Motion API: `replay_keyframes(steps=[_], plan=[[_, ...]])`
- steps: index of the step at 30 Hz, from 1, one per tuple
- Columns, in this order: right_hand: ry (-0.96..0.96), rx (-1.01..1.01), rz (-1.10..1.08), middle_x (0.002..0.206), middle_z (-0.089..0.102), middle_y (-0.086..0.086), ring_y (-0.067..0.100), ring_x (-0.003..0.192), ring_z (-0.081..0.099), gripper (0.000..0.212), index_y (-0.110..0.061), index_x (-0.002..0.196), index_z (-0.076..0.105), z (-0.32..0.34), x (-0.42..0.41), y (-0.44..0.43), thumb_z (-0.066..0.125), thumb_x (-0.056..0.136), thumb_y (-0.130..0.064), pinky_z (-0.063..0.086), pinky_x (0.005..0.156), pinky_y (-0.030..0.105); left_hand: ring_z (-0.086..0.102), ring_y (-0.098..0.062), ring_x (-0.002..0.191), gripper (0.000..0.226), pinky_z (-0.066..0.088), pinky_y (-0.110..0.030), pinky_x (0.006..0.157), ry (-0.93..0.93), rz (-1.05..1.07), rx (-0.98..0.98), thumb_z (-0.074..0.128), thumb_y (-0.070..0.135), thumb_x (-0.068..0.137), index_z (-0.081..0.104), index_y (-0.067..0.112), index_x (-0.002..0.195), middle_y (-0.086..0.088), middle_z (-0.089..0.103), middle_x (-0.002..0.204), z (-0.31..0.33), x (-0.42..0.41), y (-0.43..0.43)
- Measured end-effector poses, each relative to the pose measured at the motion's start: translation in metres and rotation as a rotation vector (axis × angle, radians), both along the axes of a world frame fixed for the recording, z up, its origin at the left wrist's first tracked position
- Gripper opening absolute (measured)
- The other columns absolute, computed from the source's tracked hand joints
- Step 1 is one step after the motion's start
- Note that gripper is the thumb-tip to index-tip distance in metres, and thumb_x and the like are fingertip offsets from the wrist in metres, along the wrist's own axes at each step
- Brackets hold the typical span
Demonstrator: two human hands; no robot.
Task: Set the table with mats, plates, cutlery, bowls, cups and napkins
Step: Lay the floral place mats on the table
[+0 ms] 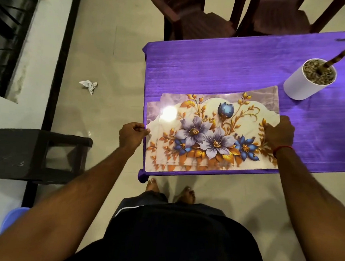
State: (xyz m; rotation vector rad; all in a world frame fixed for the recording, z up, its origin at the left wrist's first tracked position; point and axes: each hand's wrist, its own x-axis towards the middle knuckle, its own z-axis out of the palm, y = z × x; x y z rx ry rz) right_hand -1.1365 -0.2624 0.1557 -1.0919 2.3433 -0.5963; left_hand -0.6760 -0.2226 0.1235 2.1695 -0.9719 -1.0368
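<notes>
Stood barefoot at the near left corner of the purple-covered surface (232, 63); held a stack of glossy mats (208, 132) there, flat on the cloth and slightly fanned, so that the edges of the lower ones showed at the left and along the far side; pinched the left edge of the stack with the left hand (134, 135), fingers (145, 131) curled narrow against the thumb right at the rim; gripped the right edge with the right hand (278, 132), fingers curled down onto the printed gold leaves, thumb out of sight; wore a red thread (282, 149) on the right wrist; saw purple and blue flowers with gold leaves printed on a marbled ground, with a bright patch of glare toward the mats' left; noted a white pot (306, 82) of pebbles with a plant stem on the same surface, just beside the stack's far right corner; faced two dark brown chairs (194, 16) across the far edge; noted a dark stool (35, 152) on the floor to the left, a crumpled white paper (89, 85) on the tiles beyond it, and a blue tub (14, 217) at the lower left.
</notes>
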Motion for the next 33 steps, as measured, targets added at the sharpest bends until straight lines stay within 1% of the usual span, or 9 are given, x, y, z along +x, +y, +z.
replay_keyframes(steps=[5, 8, 10, 15, 17, 20, 23, 27, 33], plan=[[-0.084, -0.063, -0.053, 0.128, 0.061, 0.02, 0.038, 0.116, 0.059, 0.045, -0.006, 0.124, 0.053, 0.0, 0.002, -0.004, 0.07, 0.09, -0.03, 0.049, 0.089, 0.042, 0.074, -0.03, 0.077, 0.044, 0.063, -0.05, 0.068, -0.06, -0.088, 0.093, 0.088, 0.027, 0.08, 0.069, 0.009, 0.114, -0.009, 0.074, 0.091, -0.007, 0.001, 0.008], [-0.143, -0.119, -0.045, 0.123, 0.064, 0.019, 0.031, 0.109, 0.063, 0.044, -0.004, 0.121, 0.054, 0.001, 0.007, -0.005, 0.072, 0.09, -0.028, 0.045, 0.079, 0.03, 0.074, -0.028, 0.079, 0.044, 0.063, -0.051, 0.073, -0.099, -0.125, 0.105, 0.088, 0.029, 0.078, 0.069, 0.012, 0.114, -0.005, 0.074, 0.087, -0.015, 0.002, 0.011], [-0.162, -0.145, -0.036, 0.119, 0.066, 0.017, 0.024, 0.101, 0.063, 0.042, -0.003, 0.119, 0.053, 0.0, 0.01, -0.004, 0.073, 0.09, -0.025, 0.043, 0.074, 0.026, 0.074, -0.028, 0.082, 0.042, 0.062, -0.051, 0.076, -0.149, -0.155, 0.088, 0.087, 0.031, 0.079, 0.07, 0.013, 0.113, -0.005, 0.075, 0.088, -0.021, 0.004, 0.012], [-0.161, -0.175, -0.051, 0.12, 0.065, 0.019, 0.031, 0.108, 0.065, 0.037, -0.002, 0.12, 0.05, -0.002, 0.011, -0.002, 0.07, 0.092, -0.017, 0.046, 0.075, 0.028, 0.072, -0.03, 0.088, 0.049, 0.062, -0.053, 0.078, -0.163, -0.198, 0.036, 0.084, 0.033, 0.083, 0.066, 0.01, 0.122, -0.012, 0.074, 0.103, -0.014, -0.001, 0.019], [-0.162, -0.169, -0.073, 0.123, 0.064, 0.018, 0.03, 0.111, 0.063, 0.038, -0.002, 0.123, 0.049, -0.003, 0.012, -0.001, 0.068, 0.094, -0.017, 0.044, 0.075, 0.026, 0.071, -0.029, 0.091, 0.059, 0.062, -0.052, 0.079, -0.167, -0.231, 0.029, 0.086, 0.039, 0.079, 0.064, 0.011, 0.126, -0.011, 0.073, 0.109, -0.01, -0.005, 0.023], [-0.197, -0.162, -0.076, 0.124, 0.064, 0.016, 0.028, 0.113, 0.063, 0.041, -0.003, 0.125, 0.048, -0.007, 0.011, 0.003, 0.069, 0.094, -0.019, 0.045, 0.076, 0.026, 0.07, -0.029, 0.098, 0.072, 0.06, -0.045, 0.081, -0.229, -0.324, 0.065, 0.087, 0.046, 0.075, 0.059, 0.012, 0.133, -0.009, 0.07, 0.117, -0.003, -0.013, 0.03], [-0.212, -0.12, -0.028, 0.123, 0.064, 0.017, 0.03, 0.112, 0.062, 0.042, -0.004, 0.123, 0.048, -0.015, 0.008, 0.008, 0.071, 0.092, -0.022, 0.045, 0.078, 0.028, 0.069, -0.03, 0.1, 0.065, 0.054, -0.037, 0.077, -0.276, -0.407, 0.045, 0.082, 0.049, 0.08, 0.061, 0.011, 0.128, -0.011, 0.071, 0.119, 0.001, -0.018, 0.032], [-0.215, -0.118, -0.001, 0.122, 0.064, 0.016, 0.032, 0.114, 0.061, 0.041, -0.009, 0.122, 0.046, -0.025, 0.007, 0.019, 0.069, 0.093, -0.026, 0.049, 0.082, 0.034, 0.069, -0.03, 0.096, 0.062, 0.054, -0.037, 0.076, -0.312, -0.484, 0.044, 0.079, 0.053, 0.081, 0.061, 0.012, 0.124, -0.01, 0.072, 0.114, 0.003, -0.015, 0.031], [-0.222, -0.146, 0.011, 0.125, 0.063, 0.016, 0.031, 0.115, 0.059, 0.042, -0.007, 0.126, 0.045, -0.029, 0.009, 0.032, 0.067, 0.095, -0.025, 0.04, 0.08, 0.027, 0.069, -0.031, 0.098, 0.06, 0.049, -0.033, 0.074, -0.326, -0.518, 0.031, 0.08, 0.046, 0.083, 0.06, 0.01, 0.127, -0.012, 0.072, 0.117, 0.002, -0.015, 0.031]])
